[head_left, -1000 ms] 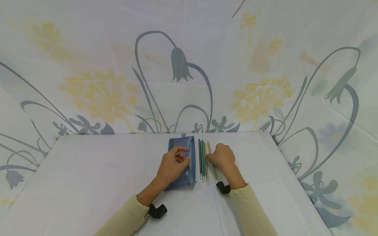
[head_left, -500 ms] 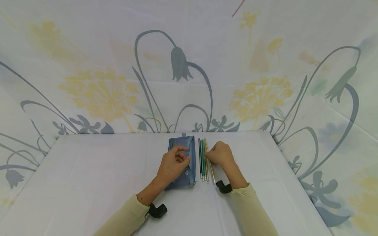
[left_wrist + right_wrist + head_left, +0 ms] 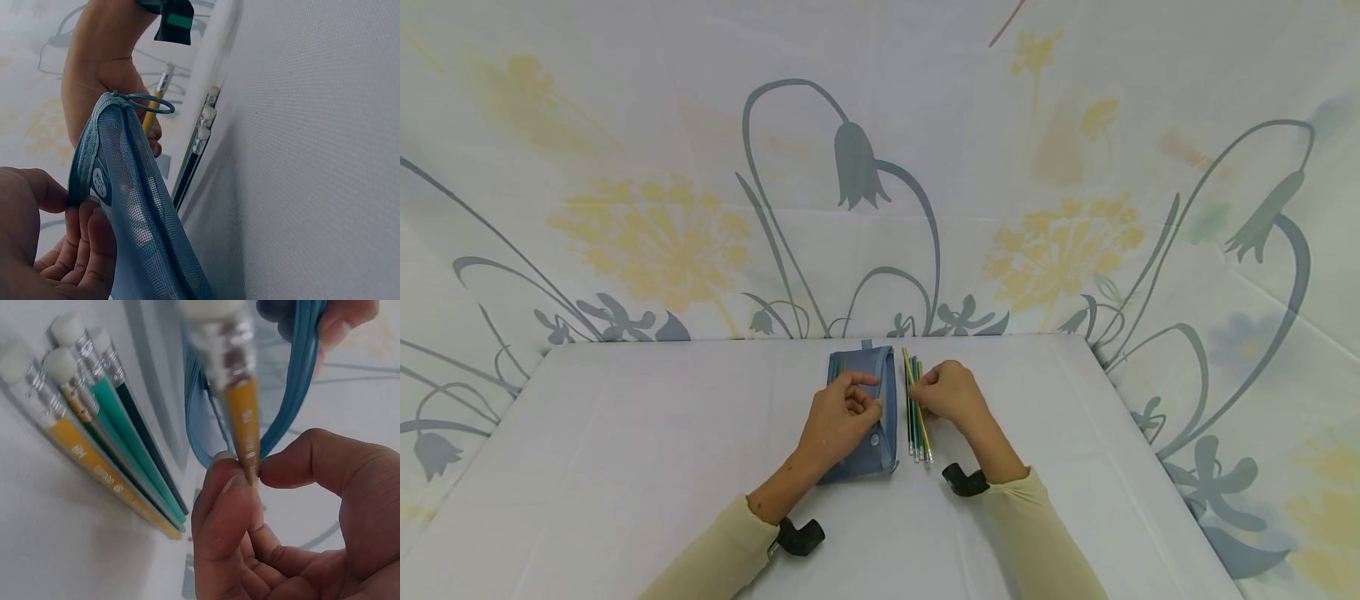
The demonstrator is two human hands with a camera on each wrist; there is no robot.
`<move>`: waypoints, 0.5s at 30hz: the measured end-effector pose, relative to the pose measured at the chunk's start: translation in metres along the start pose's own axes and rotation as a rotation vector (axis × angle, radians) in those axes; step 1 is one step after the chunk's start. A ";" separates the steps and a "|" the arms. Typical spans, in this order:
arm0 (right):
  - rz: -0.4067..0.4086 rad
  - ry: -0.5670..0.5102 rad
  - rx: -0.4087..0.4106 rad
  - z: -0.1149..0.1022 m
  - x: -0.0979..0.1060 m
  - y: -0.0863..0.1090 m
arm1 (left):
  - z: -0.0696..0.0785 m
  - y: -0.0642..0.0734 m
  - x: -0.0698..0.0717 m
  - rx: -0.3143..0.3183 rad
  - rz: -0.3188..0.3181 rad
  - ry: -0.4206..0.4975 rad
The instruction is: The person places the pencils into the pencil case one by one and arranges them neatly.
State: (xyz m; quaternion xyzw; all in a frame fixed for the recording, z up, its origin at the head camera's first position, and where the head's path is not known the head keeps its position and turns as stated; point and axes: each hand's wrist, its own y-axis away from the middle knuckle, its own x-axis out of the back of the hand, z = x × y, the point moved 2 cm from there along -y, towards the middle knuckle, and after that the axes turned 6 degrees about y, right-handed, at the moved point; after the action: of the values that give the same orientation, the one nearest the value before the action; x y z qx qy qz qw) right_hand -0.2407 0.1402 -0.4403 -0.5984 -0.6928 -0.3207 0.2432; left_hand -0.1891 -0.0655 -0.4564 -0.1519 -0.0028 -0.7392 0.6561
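Observation:
A blue mesh pencil case [image 3: 867, 457] lies lengthwise on the table. My left hand [image 3: 838, 421] pinches the edge of its opening between thumb and fingers, holding that side raised in the left wrist view. My right hand [image 3: 953, 392] holds a yellow pencil [image 3: 245, 422] between thumb and fingertips, with its white eraser end toward me. This pencil is over the row of loose pencils, just right of the case. Those loose pencils [image 3: 115, 478], yellow, green and dark, lie side by side with erasers toward me. Through the mesh, some pencil-like strips show at the case's far left.
A white cloth covers the table [image 3: 662, 450], which ends at a flower-printed backdrop [image 3: 880, 250]. A black device [image 3: 801, 537] sits at the left wrist and a similar black device [image 3: 964, 481] at the right. A thin loop [image 3: 150, 103] hangs from the case's near corner.
My right hand has moved left with the yellow pencil, from right of the row to above it, beside the case. The left hand and case have stayed in place.

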 end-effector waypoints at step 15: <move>-0.082 -0.414 -0.037 -0.009 -0.021 0.000 | 0.000 0.000 0.001 -0.002 -0.009 -0.005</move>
State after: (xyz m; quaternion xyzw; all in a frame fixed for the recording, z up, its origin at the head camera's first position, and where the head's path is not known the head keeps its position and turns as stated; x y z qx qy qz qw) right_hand -0.2372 0.1196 -0.4493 -0.6270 -0.7459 -0.2132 0.0715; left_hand -0.1891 -0.0662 -0.4561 -0.1543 -0.0043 -0.7418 0.6527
